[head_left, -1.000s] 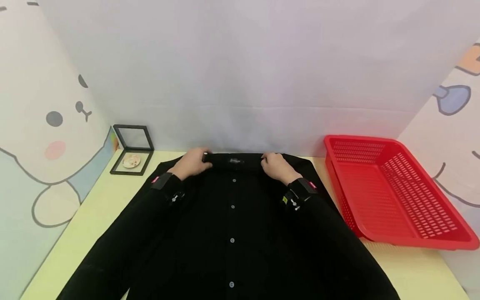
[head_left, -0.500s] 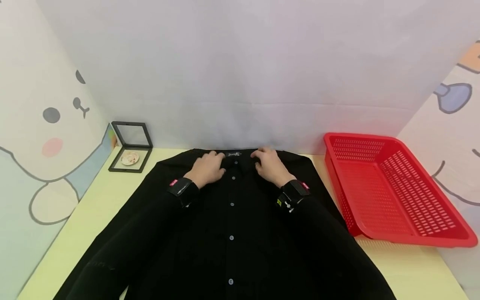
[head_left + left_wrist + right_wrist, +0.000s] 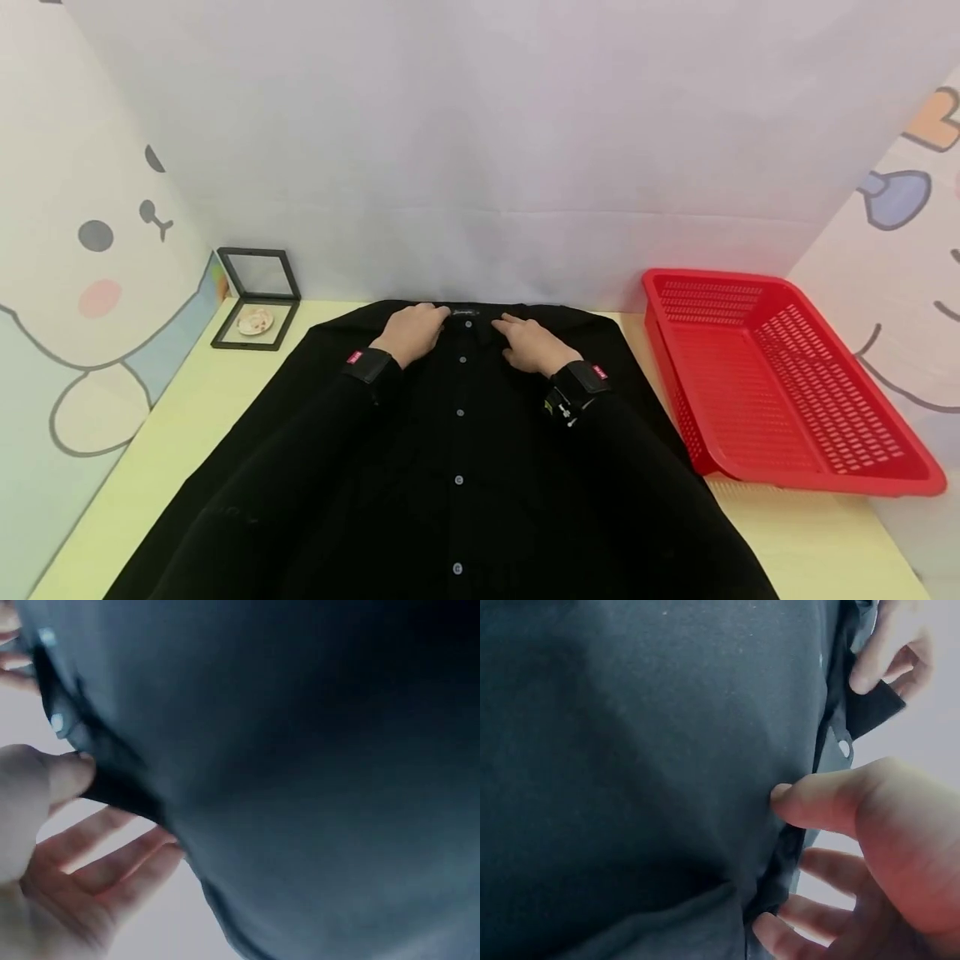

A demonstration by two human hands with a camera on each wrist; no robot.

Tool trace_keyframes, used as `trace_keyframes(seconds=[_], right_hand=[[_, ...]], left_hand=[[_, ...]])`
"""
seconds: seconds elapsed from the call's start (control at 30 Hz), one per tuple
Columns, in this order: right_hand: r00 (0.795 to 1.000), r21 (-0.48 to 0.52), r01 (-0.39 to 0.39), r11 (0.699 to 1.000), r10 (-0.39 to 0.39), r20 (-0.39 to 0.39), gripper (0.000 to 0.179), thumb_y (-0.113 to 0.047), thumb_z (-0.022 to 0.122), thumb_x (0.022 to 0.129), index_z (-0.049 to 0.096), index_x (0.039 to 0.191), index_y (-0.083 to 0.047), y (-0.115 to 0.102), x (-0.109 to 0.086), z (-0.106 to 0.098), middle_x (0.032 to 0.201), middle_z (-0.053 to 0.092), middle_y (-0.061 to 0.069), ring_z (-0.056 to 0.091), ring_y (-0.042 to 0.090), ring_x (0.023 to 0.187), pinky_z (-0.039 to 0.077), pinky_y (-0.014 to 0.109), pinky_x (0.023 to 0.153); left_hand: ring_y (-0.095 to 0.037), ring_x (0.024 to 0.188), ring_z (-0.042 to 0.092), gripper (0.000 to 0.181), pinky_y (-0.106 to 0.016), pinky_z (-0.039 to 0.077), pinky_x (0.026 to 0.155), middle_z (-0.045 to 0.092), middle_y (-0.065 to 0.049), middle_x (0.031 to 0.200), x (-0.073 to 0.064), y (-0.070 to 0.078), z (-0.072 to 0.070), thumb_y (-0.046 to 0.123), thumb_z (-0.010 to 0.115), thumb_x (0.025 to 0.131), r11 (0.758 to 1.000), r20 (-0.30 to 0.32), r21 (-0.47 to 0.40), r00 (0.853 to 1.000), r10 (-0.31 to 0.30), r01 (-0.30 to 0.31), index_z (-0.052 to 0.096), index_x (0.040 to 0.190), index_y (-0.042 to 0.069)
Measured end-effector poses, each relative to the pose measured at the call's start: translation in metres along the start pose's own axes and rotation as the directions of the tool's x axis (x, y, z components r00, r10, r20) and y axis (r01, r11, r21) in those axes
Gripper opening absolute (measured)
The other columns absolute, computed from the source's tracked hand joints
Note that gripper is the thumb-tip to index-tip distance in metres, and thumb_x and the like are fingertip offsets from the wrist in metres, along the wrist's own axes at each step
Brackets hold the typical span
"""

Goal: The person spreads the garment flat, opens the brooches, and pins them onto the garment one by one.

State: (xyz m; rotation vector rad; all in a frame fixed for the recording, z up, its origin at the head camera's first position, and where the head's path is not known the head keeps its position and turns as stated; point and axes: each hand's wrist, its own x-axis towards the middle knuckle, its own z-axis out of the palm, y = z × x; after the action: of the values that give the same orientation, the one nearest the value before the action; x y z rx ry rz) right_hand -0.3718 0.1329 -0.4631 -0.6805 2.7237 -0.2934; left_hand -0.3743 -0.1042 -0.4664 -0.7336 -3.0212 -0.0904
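A black button-up shirt (image 3: 420, 433) lies spread out with its collar at the far side and pale buttons down the front. My left hand (image 3: 412, 333) pinches the left part of the collar; in the left wrist view its thumb (image 3: 71, 776) lies over the collar edge and other fingers reach the fabric. At the collar's right side, my right hand (image 3: 532, 343) touches the cloth with fingers spread. Its thumb (image 3: 799, 802) rests on the shirt in the right wrist view, apart from the fingers at the edge. Between both hands shows the neck label (image 3: 467, 312).
To the right stands a red plastic basket (image 3: 780, 392) with perforated walls. A black-framed case (image 3: 255, 321) stands open at the back left, a small pale round item inside. The yellow table (image 3: 112, 508) meets a white backdrop (image 3: 480, 167) behind the shirt.
The collar has come down from a raised fold to lie flatter. Both hands have moved inward, closer together around the neck opening, and the top button now shows.
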Motion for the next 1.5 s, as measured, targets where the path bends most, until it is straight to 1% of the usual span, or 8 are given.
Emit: trace_keyframes(seconds=[0.13,0.3,0.53,0.77,0.97,1.13,1.27,1.5], right_hand=[[1.0,-0.023,0.014,1.0,-0.014,0.013,0.057,-0.016,0.055,0.108,0.036,0.161,-0.014,-0.003,-0.001,0.0,0.171,0.022,0.016,0.035,0.043,0.151,0.044,0.052,0.113],[0.997,-0.005,0.054,0.999,-0.053,0.048,0.056,-0.015,0.056,0.107,0.038,0.16,-0.014,-0.004,-0.002,0.0,0.17,0.021,0.018,0.015,0.043,0.158,0.022,0.054,0.127],[0.989,-0.02,0.121,0.992,-0.122,-0.088,0.05,-0.012,0.055,0.107,0.046,0.156,-0.01,-0.011,0.004,0.002,0.166,0.033,0.018,0.028,0.039,0.155,0.021,0.049,0.129],[0.995,-0.005,0.069,0.998,-0.069,0.072,0.057,-0.016,0.05,0.11,0.03,0.163,-0.015,-0.018,0.008,0.004,0.173,0.014,0.011,0.016,0.043,0.158,0.027,0.057,0.125],[0.99,0.003,0.131,0.991,-0.131,-0.055,0.046,-0.005,0.055,0.106,0.051,0.151,-0.004,-0.022,0.008,0.0,0.165,0.035,0.017,0.042,0.039,0.147,0.05,0.045,0.109],[0.987,-0.006,0.137,0.991,-0.137,-0.085,0.03,-0.002,0.06,0.103,0.07,0.131,-0.006,-0.021,0.003,0.0,0.162,0.038,0.021,0.034,0.041,0.152,0.039,0.048,0.12],[0.993,0.0,0.12,0.993,-0.12,-0.021,0.034,-0.002,0.057,0.104,0.07,0.134,-0.011,-0.021,0.0,-0.002,0.168,0.027,0.017,0.022,0.046,0.155,0.026,0.054,0.126],[0.98,0.008,0.194,0.981,-0.194,-0.043,0.035,0.0,0.049,0.107,0.071,0.131,-0.009,-0.017,-0.003,-0.006,0.163,0.04,0.015,0.029,0.04,0.155,0.018,0.046,0.13]], left_hand=[[-0.033,0.122,0.066,0.037,-0.043,0.058,0.096,0.064,-0.019,0.138,-0.006,0.004,-0.003,0.02,0.056,0.108,1.0,0.111,-0.001,0.994,0.014,-0.014,0.061,0.143,0.009],[-0.04,0.151,0.036,0.053,-0.051,0.044,0.116,0.028,-0.021,0.167,-0.014,0.018,-0.009,0.022,0.05,0.11,0.999,0.334,0.029,0.942,-0.041,0.034,0.037,0.161,0.014],[-0.039,0.152,0.035,0.053,-0.051,0.044,0.116,0.03,-0.02,0.167,-0.011,0.027,-0.013,0.017,0.05,0.109,0.998,0.3,-0.005,0.952,-0.059,0.063,0.037,0.16,0.011],[-0.041,0.156,0.024,0.063,-0.053,0.043,0.116,0.016,-0.017,0.172,-0.005,0.019,-0.01,0.008,0.051,0.106,0.991,0.4,-0.051,0.911,-0.096,0.127,0.028,0.164,0.018],[-0.044,0.147,0.041,0.051,-0.055,0.041,0.117,0.036,-0.023,0.162,-0.001,0.015,-0.009,0.01,0.051,0.108,0.989,0.286,-0.095,0.955,-0.081,0.112,0.037,0.157,0.006],[-0.037,0.127,0.061,0.035,-0.051,0.047,0.112,0.059,-0.023,0.139,0.0,0.018,-0.004,0.008,0.048,0.109,0.996,0.15,-0.082,0.988,-0.029,0.041,0.044,0.142,-0.001],[-0.036,0.133,0.059,0.045,-0.048,0.046,0.114,0.056,-0.021,0.149,0.0,0.019,-0.005,0.004,0.052,0.108,0.998,0.148,0.053,0.989,-0.027,0.02,0.046,0.152,0.001],[-0.033,0.139,0.054,0.046,-0.043,0.047,0.114,0.049,-0.016,0.156,-0.005,0.015,-0.01,0.0,0.054,0.105,0.983,0.202,0.182,0.979,-0.009,-0.029,0.051,0.151,0.002]])
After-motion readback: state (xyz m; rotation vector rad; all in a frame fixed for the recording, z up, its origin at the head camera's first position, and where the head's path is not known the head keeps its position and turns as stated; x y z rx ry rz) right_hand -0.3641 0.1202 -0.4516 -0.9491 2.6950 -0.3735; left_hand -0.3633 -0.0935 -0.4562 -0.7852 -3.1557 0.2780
